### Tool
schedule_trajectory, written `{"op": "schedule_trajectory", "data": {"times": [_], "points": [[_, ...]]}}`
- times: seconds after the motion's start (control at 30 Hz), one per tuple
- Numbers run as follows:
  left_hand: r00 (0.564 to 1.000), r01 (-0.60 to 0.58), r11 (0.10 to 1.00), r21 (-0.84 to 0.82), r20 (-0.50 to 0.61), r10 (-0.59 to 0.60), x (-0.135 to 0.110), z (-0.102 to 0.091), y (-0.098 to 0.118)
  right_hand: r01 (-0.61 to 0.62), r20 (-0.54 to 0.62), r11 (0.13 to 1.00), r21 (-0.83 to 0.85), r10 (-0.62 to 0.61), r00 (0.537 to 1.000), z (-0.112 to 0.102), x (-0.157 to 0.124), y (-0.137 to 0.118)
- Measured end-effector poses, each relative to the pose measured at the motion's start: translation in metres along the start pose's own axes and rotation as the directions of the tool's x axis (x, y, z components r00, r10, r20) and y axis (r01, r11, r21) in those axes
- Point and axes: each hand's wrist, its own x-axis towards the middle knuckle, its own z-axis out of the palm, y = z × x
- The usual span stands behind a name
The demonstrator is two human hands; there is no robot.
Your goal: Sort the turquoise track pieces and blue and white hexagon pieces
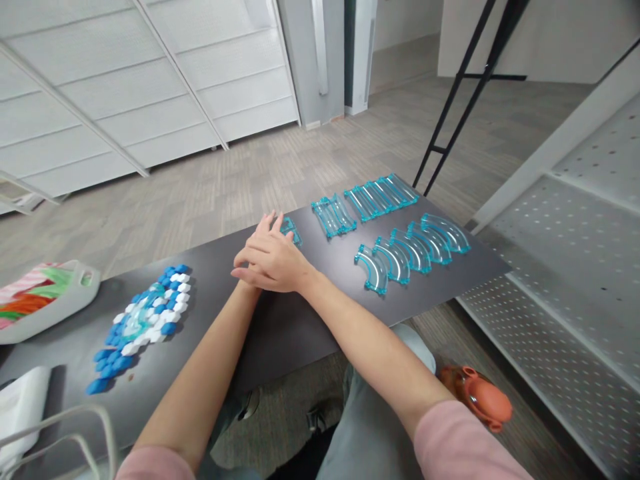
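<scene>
My two hands rest stacked on the dark table (300, 327). My right hand (273, 263) lies palm down on top, fingers stretched flat and pointing left. My left hand (265, 228) is mostly hidden underneath; only its fingertips show, stretched forward and touching a small clear blue track piece (291, 231). Neither hand grips anything. To the right lie a group of straight blue track pieces (333, 215), a longer row of straight pieces (383, 195), and several curved track pieces (415, 248).
A cluster of blue and white hexagonal blocks (143, 320) lies at the table's left. A grey tray (55, 300) with colourful contents sits at the far left. A perforated white shelf (565, 320) stands to the right, with an orange object (477, 395) on the floor.
</scene>
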Motion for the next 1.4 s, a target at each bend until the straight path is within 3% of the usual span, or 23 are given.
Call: {"op": "schedule_trajectory", "data": {"times": [0.17,0.33,0.43,0.53,0.67,0.8,0.93,1.0,1.07,1.17,1.27,1.4], "points": [[0.988,0.065,0.995,0.077,0.135,-0.075,0.014,0.019,-0.007,0.038,0.111,0.999,0.023,-0.04,0.993,0.014,-0.003,-0.008],[0.98,-0.011,0.998,0.06,0.197,-0.001,0.026,0.033,0.002,-0.02,0.111,0.998,0.058,0.013,0.994,0.01,-0.003,-0.007],[0.98,-0.049,0.999,0.011,0.194,0.046,0.028,0.033,0.006,-0.07,0.139,0.995,0.071,0.06,0.988,0.007,-0.003,-0.009],[0.992,-0.047,0.998,-0.044,0.117,0.052,0.019,0.025,0.007,-0.112,0.164,0.989,0.094,0.096,0.982,0.005,-0.004,-0.008],[0.998,0.001,0.998,-0.071,0.064,0.004,-0.018,-0.01,0.001,-0.172,0.099,0.978,0.12,0.16,0.982,-0.001,-0.008,-0.007],[0.998,0.0,1.0,-0.021,0.066,0.001,-0.068,-0.072,-0.008,-0.299,-0.047,0.948,0.11,0.306,0.951,-0.004,-0.015,-0.007],[0.98,0.162,0.985,0.064,-0.125,-0.153,-0.106,-0.134,-0.026,-0.372,0.055,0.92,0.124,0.368,0.928,0.008,-0.019,0.002],[0.93,0.287,0.954,0.088,-0.263,-0.256,-0.124,-0.164,-0.042,-0.355,0.208,0.925,0.135,0.324,0.923,0.016,-0.019,0.008],[0.849,0.419,0.903,0.091,-0.393,-0.354,-0.143,-0.195,-0.063,-0.368,0.333,0.921,0.127,0.31,0.89,0.022,-0.02,0.013],[0.731,0.578,0.813,0.064,-0.483,-0.482,-0.172,-0.233,-0.095,-0.472,0.296,0.877,0.094,0.428,0.854,0.023,-0.022,0.02],[0.712,0.648,0.76,0.047,-0.39,-0.584,-0.191,-0.248,-0.122,-0.538,0.197,0.838,0.087,0.515,0.834,0.022,-0.024,0.025],[0.762,0.635,0.763,0.126,-0.268,-0.59,-0.197,-0.232,-0.137,-0.565,0.174,0.823,0.06,0.549,0.817,0.023,-0.024,0.027]]}}
